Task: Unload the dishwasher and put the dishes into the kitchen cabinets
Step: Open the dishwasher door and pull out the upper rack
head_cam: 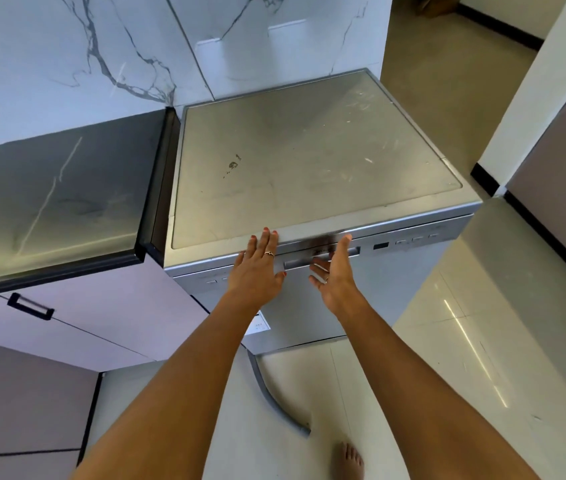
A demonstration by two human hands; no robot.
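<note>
A silver freestanding dishwasher (pixel 309 161) stands in front of me with its door closed, so nothing inside shows. Its recessed door handle (pixel 319 259) runs across the upper front panel. My left hand (pixel 257 268) is flat, fingers straight, with the fingertips against the front top edge of the machine, just left of the handle. My right hand (pixel 335 275) is open with the palm turned left, its fingers at the handle recess; I cannot tell whether they touch it.
A dark countertop (pixel 53 195) adjoins the dishwasher on the left, above pale cabinet fronts with a black drawer handle (pixel 30 306). A grey hose (pixel 274 396) lies on the tiled floor. My bare foot (pixel 351 460) is below. A wall corner (pixel 517 133) stands to the right.
</note>
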